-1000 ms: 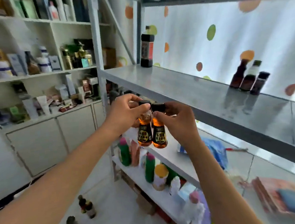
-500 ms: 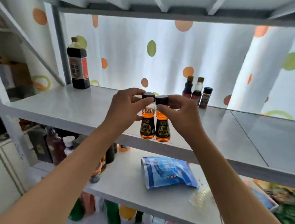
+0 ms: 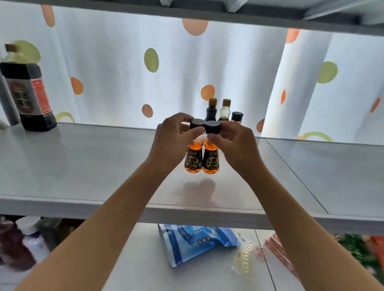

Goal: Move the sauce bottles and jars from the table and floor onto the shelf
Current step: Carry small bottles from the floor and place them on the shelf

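A: Where are the two amber bottles?
B: The left amber bottle (image 3: pixel 193 158) and the right amber bottle (image 3: pixel 210 158) hang side by side, touching, above the shelf (image 3: pixel 84 163); their shadow falls on the board just inside the front edge.
A: And the hands?
B: The left hand (image 3: pixel 172 144) pinches the left bottle's dark cap; the right hand (image 3: pixel 235 147) pinches the right bottle's cap, fingers curled.
A: Open room?
B: Bare board extends left to a large dark bottle (image 3: pixel 29 91) near the rear left corner. Three small bottles (image 3: pixel 224 111) stand behind the hands, near the back edge. Right of a seam (image 3: pixel 296 173) the board is bare too. A blue bag (image 3: pixel 194 244) lies on the lower shelf (image 3: pixel 139 271).
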